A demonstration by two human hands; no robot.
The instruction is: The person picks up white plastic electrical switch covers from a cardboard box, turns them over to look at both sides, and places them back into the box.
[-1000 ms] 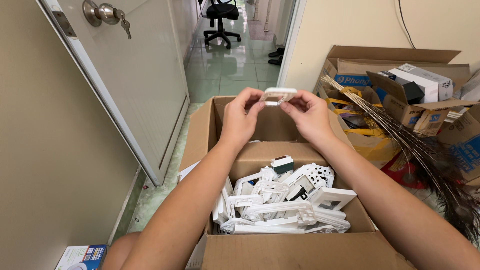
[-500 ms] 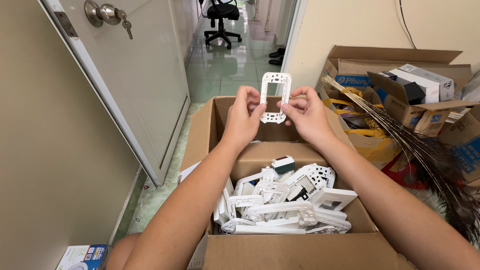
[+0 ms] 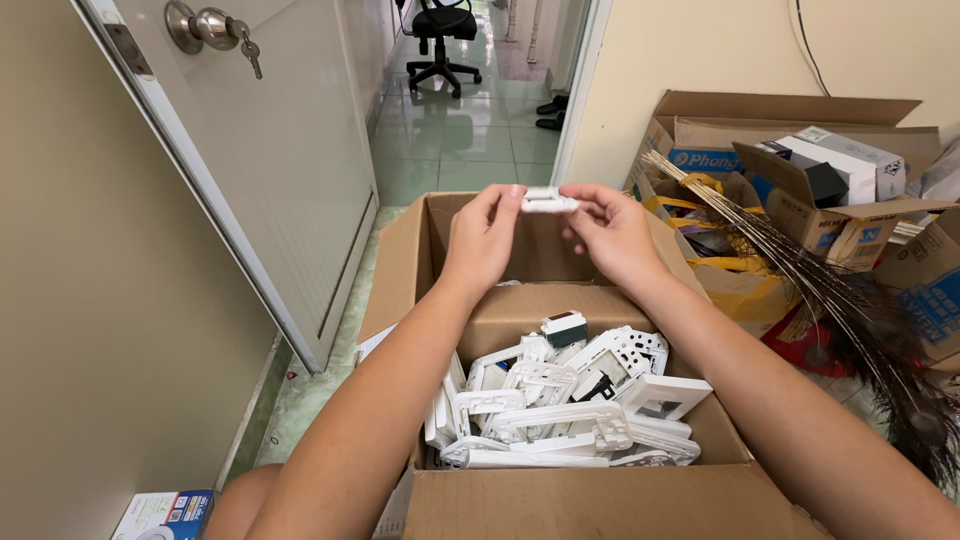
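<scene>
White frame (image 3: 549,201) now edge-on btwn both hands, no longer upright.

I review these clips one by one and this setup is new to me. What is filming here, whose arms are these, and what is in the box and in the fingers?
There is no machine: a camera worn on a person's head looks down at their own two bare arms. The left hand and right hand together pinch a small white plastic part, seen edge-on, above an open cardboard box. The box holds a pile of white plastic frames and plates. To the right stand more cardboard boxes and a bundle of thin dry stalks. To the left an open door with a round knob and keys shows a tiled corridor with an office chair.
</scene>
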